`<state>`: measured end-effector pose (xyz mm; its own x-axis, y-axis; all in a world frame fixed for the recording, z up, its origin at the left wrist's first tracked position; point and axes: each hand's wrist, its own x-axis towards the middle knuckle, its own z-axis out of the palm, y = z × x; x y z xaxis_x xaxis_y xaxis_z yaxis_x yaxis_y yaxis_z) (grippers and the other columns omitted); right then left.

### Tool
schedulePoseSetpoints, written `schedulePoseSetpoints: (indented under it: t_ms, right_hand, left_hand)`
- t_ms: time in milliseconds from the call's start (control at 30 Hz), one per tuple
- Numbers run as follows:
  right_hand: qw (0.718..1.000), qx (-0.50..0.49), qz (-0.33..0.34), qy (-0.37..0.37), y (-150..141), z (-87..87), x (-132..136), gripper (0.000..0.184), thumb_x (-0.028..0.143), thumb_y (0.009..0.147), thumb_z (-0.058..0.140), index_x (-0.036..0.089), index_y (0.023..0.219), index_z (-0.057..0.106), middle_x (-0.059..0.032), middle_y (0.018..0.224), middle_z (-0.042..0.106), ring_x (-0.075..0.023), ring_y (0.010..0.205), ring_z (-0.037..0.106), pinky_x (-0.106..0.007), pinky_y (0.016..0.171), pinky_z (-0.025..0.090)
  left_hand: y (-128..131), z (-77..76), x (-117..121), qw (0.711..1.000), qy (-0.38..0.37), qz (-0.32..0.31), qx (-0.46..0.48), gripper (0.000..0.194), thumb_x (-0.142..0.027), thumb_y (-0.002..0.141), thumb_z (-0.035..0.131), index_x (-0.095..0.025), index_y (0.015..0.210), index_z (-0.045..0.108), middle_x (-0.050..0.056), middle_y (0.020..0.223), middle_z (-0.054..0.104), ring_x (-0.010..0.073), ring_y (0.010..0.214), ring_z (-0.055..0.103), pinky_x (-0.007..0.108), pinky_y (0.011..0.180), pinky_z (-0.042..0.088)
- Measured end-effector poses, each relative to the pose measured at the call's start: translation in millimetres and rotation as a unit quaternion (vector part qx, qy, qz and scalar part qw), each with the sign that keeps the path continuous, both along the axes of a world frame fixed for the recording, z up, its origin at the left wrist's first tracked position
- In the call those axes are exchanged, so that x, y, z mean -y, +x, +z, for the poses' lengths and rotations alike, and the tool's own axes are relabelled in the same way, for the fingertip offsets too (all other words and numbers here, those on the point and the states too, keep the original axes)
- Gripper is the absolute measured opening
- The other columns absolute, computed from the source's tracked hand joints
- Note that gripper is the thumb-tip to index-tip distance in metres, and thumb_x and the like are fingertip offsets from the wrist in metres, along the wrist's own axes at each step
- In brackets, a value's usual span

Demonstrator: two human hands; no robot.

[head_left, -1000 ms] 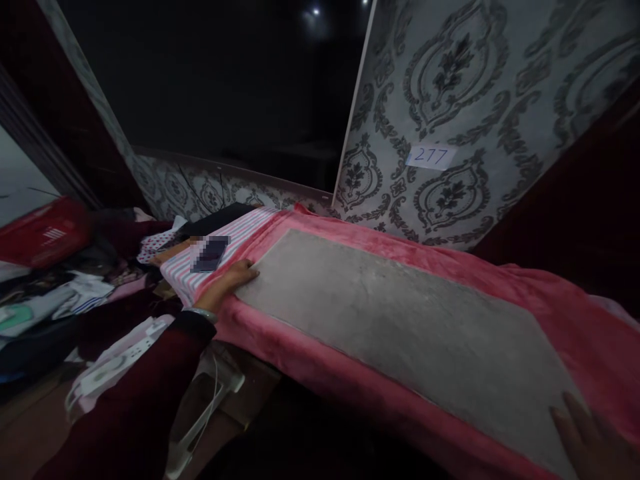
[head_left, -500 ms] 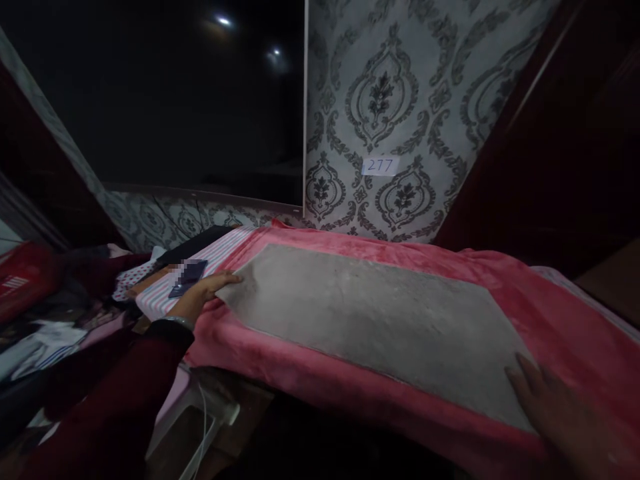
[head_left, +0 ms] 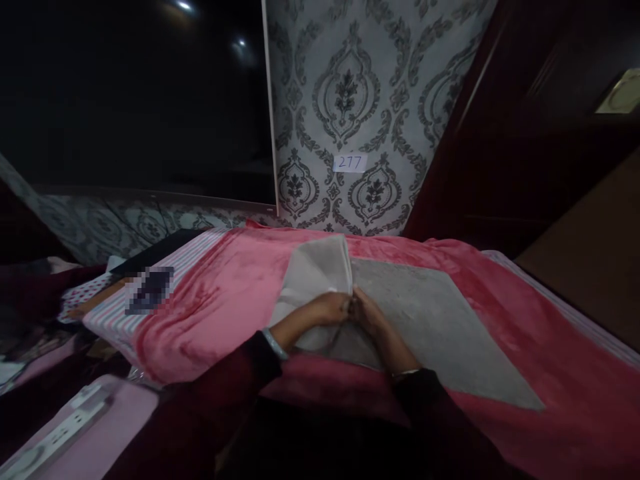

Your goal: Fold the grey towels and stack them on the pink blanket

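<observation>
A grey cloth [head_left: 425, 313] lies on a pink fleece blanket [head_left: 210, 300] that covers a raised surface. Its left end is folded over toward the middle, forming a doubled flap [head_left: 320, 270]. My left hand [head_left: 327, 310] and my right hand [head_left: 367, 313] meet at the fold's near edge, fingers closed and pinching the grey cloth. Both arms wear dark red sleeves, with a bangle on each wrist.
A striped pink and white sheet [head_left: 120, 307] with a dark phone [head_left: 150, 290] on it lies to the left. A white power strip [head_left: 60, 430] sits at the lower left. Patterned wallpaper carries a paper label "277" [head_left: 350, 163]. Dark furniture [head_left: 525, 167] stands at the right.
My left hand carried the cloth's left end over toward the middle, folding it. My right hand came in from the far right corner to meet it. The view shifted right.
</observation>
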<state>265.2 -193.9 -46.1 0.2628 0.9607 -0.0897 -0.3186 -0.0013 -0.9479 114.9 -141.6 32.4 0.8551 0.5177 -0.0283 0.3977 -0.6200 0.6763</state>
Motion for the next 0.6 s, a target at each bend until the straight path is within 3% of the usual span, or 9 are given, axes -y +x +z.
schedulePoseSetpoints:
  t_ms: [100, 133, 167, 233, 300, 367, 500, 600]
  right_hand:
    - [1.0, 0.016, -0.017, 0.016, -2, -15.6, -9, 0.058, 0.056, 0.063, 0.08, 0.019, 0.105, 0.068, -0.0073, 0.09, 0.077, -0.0287, 0.087, 0.073, -0.039, 0.075, 0.059]
    - [0.999, 0.026, -0.023, 0.014, 0, -18.2, -11, 0.055, 0.05, 0.06, 0.082, 0.019, 0.103, 0.068, -0.0059, 0.088, 0.077, -0.0277, 0.084, 0.073, -0.038, 0.075, 0.058]
    - [0.999, 0.035, -0.028, 0.008, 1, -19.2, -13, 0.053, 0.045, 0.06, 0.083, 0.019, 0.103, 0.067, -0.005, 0.088, 0.077, -0.0266, 0.082, 0.072, -0.037, 0.074, 0.058]
    - [0.997, 0.057, -0.043, -0.007, 2, -16.7, -20, 0.048, 0.038, 0.063, 0.079, 0.019, 0.106, 0.066, -0.0042, 0.089, 0.077, -0.0248, 0.08, 0.072, -0.036, 0.075, 0.058]
    - [0.993, 0.095, -0.069, -0.025, 1, -9.5, -30, 0.043, 0.032, 0.067, 0.074, 0.019, 0.107, 0.066, -0.0044, 0.091, 0.077, -0.0236, 0.08, 0.072, -0.036, 0.075, 0.058]
    - [0.986, 0.135, -0.09, -0.039, 2, 0.4, -38, 0.042, 0.027, 0.069, 0.068, 0.018, 0.109, 0.066, -0.0041, 0.092, 0.077, -0.0226, 0.08, 0.071, -0.035, 0.075, 0.058]
    - [0.975, 0.179, -0.132, -0.028, 27, 15.9, -36, 0.053, 0.023, 0.067, 0.064, 0.02, 0.121, 0.065, -0.0021, 0.101, 0.076, -0.0207, 0.085, 0.069, -0.033, 0.079, 0.057]
    - [0.959, 0.217, -0.177, -0.051, 56, 11.9, -14, 0.057, 0.022, 0.065, 0.062, 0.019, 0.122, 0.066, -0.0022, 0.099, 0.076, -0.0215, 0.087, 0.069, -0.033, 0.08, 0.056]
  left_hand:
    - [-8, -20.2, 6, 0.991, -0.106, -0.075, 0.013, 0.024, -0.024, 0.079, 0.065, -0.017, 0.1, 0.074, -0.002, 0.064, 0.064, 0.0134, 0.056, 0.058, 0.024, 0.059, 0.046]
    - [-17, -23.1, 0, 0.986, -0.146, -0.066, 0.046, 0.029, -0.028, 0.082, 0.061, -0.016, 0.106, 0.074, -0.001, 0.066, 0.065, 0.0134, 0.057, 0.059, 0.025, 0.059, 0.047]
    - [-27, -24.3, -10, 0.982, -0.167, -0.032, 0.084, 0.033, -0.029, 0.082, 0.059, -0.016, 0.109, 0.074, 0.0, 0.07, 0.066, 0.0138, 0.059, 0.06, 0.025, 0.061, 0.048]
    - [-47, -23.5, -35, 0.97, -0.128, 0.111, 0.175, 0.034, -0.029, 0.08, 0.059, -0.016, 0.108, 0.074, 0.003, 0.078, 0.069, 0.0166, 0.072, 0.063, 0.027, 0.069, 0.051]
    - [-63, -23.1, -58, 0.937, -0.069, 0.26, 0.222, 0.033, -0.026, 0.074, 0.062, -0.017, 0.103, 0.075, 0.006, 0.09, 0.071, 0.0209, 0.086, 0.065, 0.031, 0.079, 0.053]
    - [-75, -26.8, -72, 0.904, -0.055, 0.352, 0.236, 0.036, -0.025, 0.069, 0.065, -0.017, 0.103, 0.075, 0.008, 0.101, 0.072, 0.0241, 0.096, 0.065, 0.033, 0.086, 0.053]
    - [-82, -44.6, -76, 0.895, -0.139, 0.353, 0.236, 0.046, -0.032, 0.069, 0.068, -0.014, 0.112, 0.071, 0.01, 0.105, 0.071, 0.0254, 0.101, 0.066, 0.035, 0.089, 0.053]
    - [-76, -57.4, -74, 0.892, -0.151, 0.354, 0.238, 0.056, -0.036, 0.069, 0.07, -0.014, 0.12, 0.066, 0.011, 0.107, 0.071, 0.0245, 0.099, 0.068, 0.034, 0.087, 0.053]
